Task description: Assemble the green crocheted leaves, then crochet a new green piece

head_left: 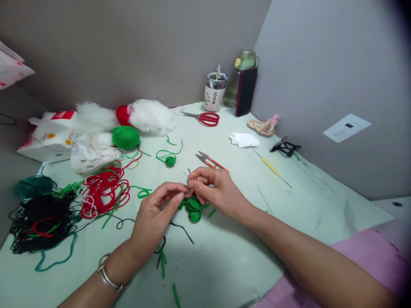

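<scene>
My left hand [154, 209], with a silver bracelet at the wrist, is closed in a pinch, thumb against fingertips. Its fingertips meet those of my right hand [216, 190], which is pinched too; what they grip is too small to make out. Just below the fingers is a green crocheted piece [193, 209] with dark bands and a rounded end, partly covered by my hands. A bit of red shows between the hands. Behind my right hand lie orange-handled thread snips [208, 161], blades apart. Farther back sits a small green crocheted ball [170, 161] with a loose yarn tail.
Left are tangled black yarn [41, 222], red yarn [105, 192], a green yarn ball [126, 137] and white stuffing [152, 116]. Red-handled scissors [208, 119], a pen jar [214, 96], a bottle [233, 85] and a phone [246, 92] stand behind. A yellow-handled crochet hook [270, 166] lies right.
</scene>
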Demonstrator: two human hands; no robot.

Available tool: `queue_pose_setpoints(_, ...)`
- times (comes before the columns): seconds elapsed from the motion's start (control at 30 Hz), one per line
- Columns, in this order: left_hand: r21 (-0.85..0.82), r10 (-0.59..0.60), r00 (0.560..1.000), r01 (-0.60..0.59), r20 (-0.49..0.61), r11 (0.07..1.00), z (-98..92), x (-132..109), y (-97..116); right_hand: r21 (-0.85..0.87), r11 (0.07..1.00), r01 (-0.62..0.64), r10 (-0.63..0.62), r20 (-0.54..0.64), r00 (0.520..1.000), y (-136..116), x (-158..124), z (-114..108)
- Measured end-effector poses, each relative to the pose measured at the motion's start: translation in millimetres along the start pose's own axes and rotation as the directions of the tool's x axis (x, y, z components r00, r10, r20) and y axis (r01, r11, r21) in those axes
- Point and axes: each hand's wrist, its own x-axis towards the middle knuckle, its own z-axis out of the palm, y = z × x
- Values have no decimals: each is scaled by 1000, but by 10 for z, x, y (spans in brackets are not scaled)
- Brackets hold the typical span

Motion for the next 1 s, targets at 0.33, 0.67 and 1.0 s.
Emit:
queue_pose_setpoints(0.33,-77,-129,990,133,56,988,31,14,20,-401,874,275,-325,-61,944,69,-50,75)
queue_pose_setpoints(0.67,-101,-174,972,159,-160,982,-50,57,-66,-631,618,468,-535,98,839,142,-74,77)
queue_pose_setpoints(1.0,514,418,908,-341,-37,787,-98,40,-126,-333,918,214,-219,21,975,38,-94,113)
